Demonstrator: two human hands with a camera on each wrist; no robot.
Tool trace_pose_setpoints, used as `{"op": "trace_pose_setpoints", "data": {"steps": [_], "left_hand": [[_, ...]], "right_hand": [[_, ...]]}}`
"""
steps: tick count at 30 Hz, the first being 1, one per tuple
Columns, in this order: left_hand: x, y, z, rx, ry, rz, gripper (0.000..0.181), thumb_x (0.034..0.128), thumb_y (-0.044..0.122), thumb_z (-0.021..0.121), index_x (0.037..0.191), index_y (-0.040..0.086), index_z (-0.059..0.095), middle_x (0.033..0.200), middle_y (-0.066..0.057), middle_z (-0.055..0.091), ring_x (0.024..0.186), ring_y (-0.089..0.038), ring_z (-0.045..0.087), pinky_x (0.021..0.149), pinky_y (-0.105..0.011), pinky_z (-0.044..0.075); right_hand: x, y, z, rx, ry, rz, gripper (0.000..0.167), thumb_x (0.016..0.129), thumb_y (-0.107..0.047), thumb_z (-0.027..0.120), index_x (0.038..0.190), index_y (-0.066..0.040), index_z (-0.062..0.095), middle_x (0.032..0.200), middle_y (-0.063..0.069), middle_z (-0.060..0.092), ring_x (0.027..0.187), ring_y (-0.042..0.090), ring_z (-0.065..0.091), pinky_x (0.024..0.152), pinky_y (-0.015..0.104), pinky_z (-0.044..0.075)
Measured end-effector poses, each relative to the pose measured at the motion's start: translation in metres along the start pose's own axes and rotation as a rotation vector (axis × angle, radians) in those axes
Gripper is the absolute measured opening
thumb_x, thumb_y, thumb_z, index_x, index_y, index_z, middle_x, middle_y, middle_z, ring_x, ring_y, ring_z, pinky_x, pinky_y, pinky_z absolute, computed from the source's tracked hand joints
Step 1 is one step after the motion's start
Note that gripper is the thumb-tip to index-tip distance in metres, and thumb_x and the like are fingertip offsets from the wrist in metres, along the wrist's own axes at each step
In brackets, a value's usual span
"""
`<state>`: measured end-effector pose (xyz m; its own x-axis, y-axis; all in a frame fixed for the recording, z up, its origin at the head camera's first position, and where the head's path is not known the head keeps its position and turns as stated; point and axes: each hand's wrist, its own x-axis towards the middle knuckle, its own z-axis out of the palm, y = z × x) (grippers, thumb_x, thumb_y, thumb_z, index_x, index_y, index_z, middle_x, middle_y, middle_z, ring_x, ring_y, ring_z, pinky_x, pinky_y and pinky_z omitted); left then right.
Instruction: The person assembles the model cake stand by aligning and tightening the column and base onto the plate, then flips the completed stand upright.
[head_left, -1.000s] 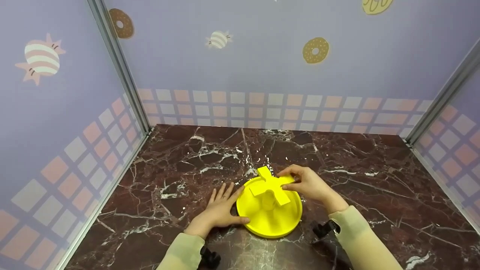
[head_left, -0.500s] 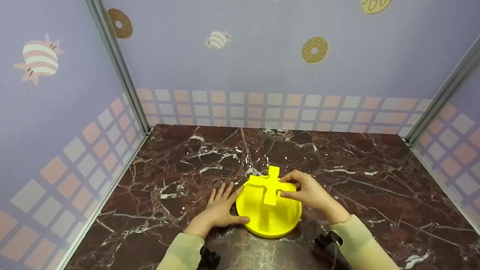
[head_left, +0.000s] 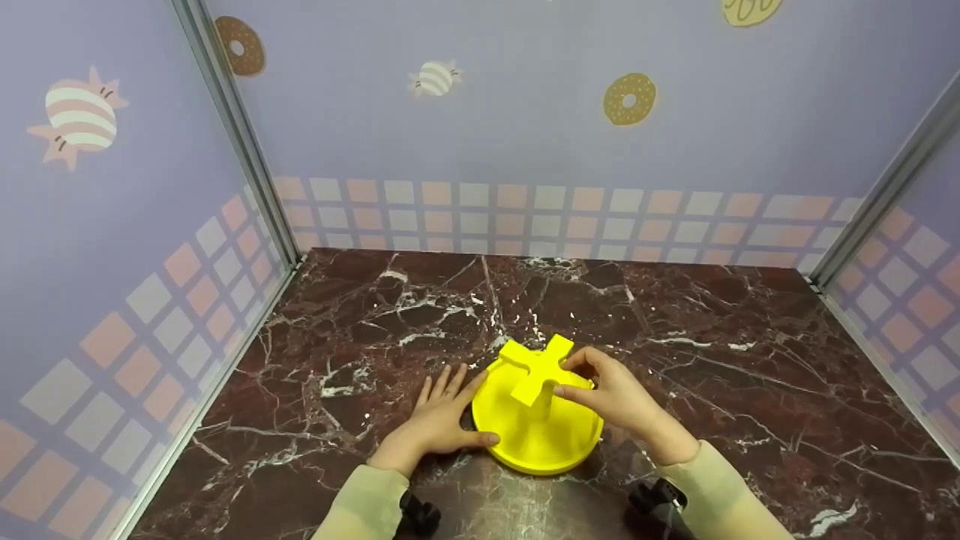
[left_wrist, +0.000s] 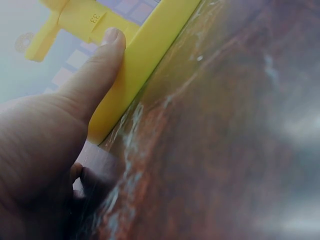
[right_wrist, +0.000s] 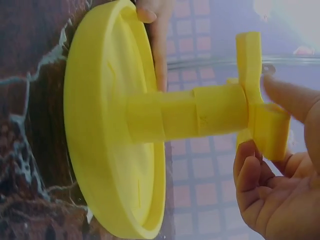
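Note:
A round yellow base [head_left: 525, 446] with a raised rim lies on the table. From its middle rises a thick stepped yellow post [right_wrist: 180, 114], with a four-armed yellow cross-shaped handle [head_left: 541, 369] on top. My right hand [head_left: 619, 394] pinches one arm of that handle between thumb and fingers; in the right wrist view the curled fingertips [right_wrist: 250, 175] touch its underside. My left hand [head_left: 435, 426] lies at the base's left edge, fingers spread and fairly straight. Its thumb [left_wrist: 102, 67] rests on the rim. The number 33 shows on the post in the left wrist view.
The dark red marbled table [head_left: 360, 315] carries small white specks beyond the base. Lilac panels with printed sweets, such as the back wall [head_left: 525, 135], and metal corner posts [head_left: 247, 150] enclose the left, back and right.
The cross-shaped handle has turned clockwise as seen from above, with my right hand shifting slightly toward the near side along with it. The base and my left hand have stayed in place.

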<state>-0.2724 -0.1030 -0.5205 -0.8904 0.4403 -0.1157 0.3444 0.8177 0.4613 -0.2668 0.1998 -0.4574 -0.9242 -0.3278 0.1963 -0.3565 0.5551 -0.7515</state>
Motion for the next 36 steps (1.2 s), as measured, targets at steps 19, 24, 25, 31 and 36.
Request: {"op": "trace_pose_setpoints", "data": {"steps": [19,24,25,31,36], "left_hand": [[-0.001,-0.001,0.0,-0.015,0.008,0.011,0.111,0.0818,0.075,0.068,0.167,0.025,0.017,0.174,-0.017,0.005,0.161,-0.043,-0.002,0.129,-0.065,-0.002],[-0.001,0.0,0.0,-0.025,0.011,0.014,0.111,0.082,0.075,0.068,0.167,0.025,0.017,0.174,-0.017,0.005,0.161,-0.044,-0.002,0.129,-0.065,-0.002],[-0.001,-0.001,0.0,-0.026,0.011,0.015,0.111,0.082,0.075,0.068,0.167,0.025,0.017,0.174,-0.017,0.005,0.161,-0.044,-0.002,0.129,-0.065,-0.003],[-0.001,-0.002,0.001,-0.022,0.012,0.014,0.111,0.0818,0.075,0.068,0.167,0.025,0.017,0.174,-0.017,0.005,0.161,-0.044,-0.002,0.129,-0.065,-0.003],[0.0,-0.002,0.001,-0.018,0.016,0.014,0.112,0.0816,0.075,0.069,0.167,0.025,0.017,0.174,-0.018,0.005,0.161,-0.044,-0.001,0.129,-0.065,-0.002]], "right_hand": [[0.044,0.022,-0.018,0.339,-0.178,-0.036,0.055,0.094,0.004,0.066,0.146,-0.005,0.053,0.153,0.017,0.053,0.142,0.041,0.05,0.101,0.027,0.057],[0.047,0.022,-0.014,0.34,-0.224,-0.055,0.05,0.093,0.008,0.063,0.143,0.001,0.056,0.146,0.025,0.055,0.12,0.03,0.066,0.093,0.024,0.059],[0.047,0.021,-0.014,0.345,-0.227,-0.047,0.049,0.093,0.009,0.063,0.141,0.002,0.057,0.145,0.027,0.055,0.115,0.026,0.068,0.091,0.024,0.06],[0.045,0.022,-0.014,0.264,-0.199,-0.013,0.042,0.093,0.006,0.067,0.135,-0.003,0.064,0.14,0.022,0.062,0.108,0.021,0.07,0.086,0.023,0.061],[0.042,0.021,-0.016,0.172,-0.17,-0.033,0.038,0.093,0.0,0.072,0.13,-0.009,0.069,0.133,0.015,0.067,0.105,0.025,0.07,0.085,0.023,0.06]]}}
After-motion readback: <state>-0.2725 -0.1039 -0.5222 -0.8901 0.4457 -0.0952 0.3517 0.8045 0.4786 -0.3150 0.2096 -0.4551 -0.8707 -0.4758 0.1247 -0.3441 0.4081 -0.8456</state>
